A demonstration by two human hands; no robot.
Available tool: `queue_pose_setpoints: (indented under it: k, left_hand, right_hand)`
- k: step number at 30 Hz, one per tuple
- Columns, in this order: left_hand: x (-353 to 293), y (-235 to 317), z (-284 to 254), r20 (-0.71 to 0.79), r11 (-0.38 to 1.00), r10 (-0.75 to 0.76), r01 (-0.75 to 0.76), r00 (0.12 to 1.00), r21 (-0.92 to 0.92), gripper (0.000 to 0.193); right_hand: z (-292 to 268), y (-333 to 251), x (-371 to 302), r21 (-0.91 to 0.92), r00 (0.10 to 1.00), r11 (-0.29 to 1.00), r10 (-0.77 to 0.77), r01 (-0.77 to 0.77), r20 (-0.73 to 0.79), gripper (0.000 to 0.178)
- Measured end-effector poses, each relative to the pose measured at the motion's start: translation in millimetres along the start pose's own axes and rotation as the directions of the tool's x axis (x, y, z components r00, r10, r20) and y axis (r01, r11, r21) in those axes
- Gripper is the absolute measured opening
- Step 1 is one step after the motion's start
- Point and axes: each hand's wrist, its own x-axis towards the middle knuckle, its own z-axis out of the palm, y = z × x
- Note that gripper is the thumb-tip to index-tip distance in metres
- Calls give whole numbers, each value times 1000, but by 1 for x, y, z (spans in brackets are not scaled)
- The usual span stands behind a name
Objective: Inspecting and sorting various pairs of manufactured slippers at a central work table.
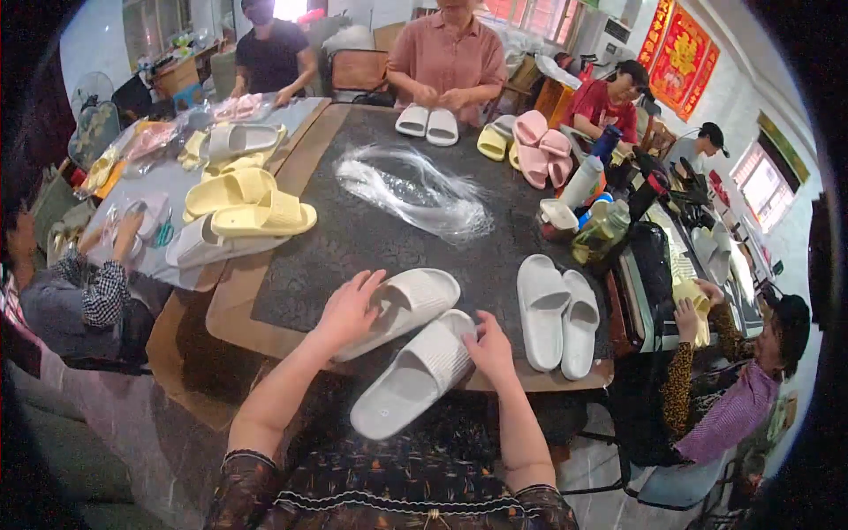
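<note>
A pair of light grey slippers with ribbed straps lies before me at the table's near edge. My left hand (352,309) is at the strap of the left slipper (419,296), its fingers stretched and apart. Beside the strap of the right slipper (411,377) is my right hand (490,350), thumb and forefinger apart at its outer side. That slipper lies aslant, its heel reaching past the table edge toward my lap. Another grey pair (561,318) rests to the right, toes pointing away.
The dark-topped table (300,265) bears a white smeared patch (415,190). White slippers (427,125) stand at the far edge, pink ones (541,146) at far right, stacked yellow ones (252,205) at left. Bottles (583,181) and a cup crowd the right edge. Several people work around.
</note>
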Motion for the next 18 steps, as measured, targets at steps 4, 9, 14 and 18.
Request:
queue_pose_setpoints:
  k: [4,9,14,18]
  left_hand:
    - [-19,-1,11,110,995,-96,94,989,21,48]
    - [-50,5,-5,122,961,-275,277,954,-4,44]
    - [-76,19,-19,157,937,-335,346,929,-43,49]
    - [-89,18,-37,169,860,-320,361,932,-361,46]
  right_hand:
    - [16,-8,22,12,991,998,-56,58,-119,37]
    - [19,-16,72,38,995,997,-59,62,-79,29]
    - [29,-29,115,64,995,994,-86,89,-60,25]
    - [43,-30,118,49,989,991,-116,121,-89,25]
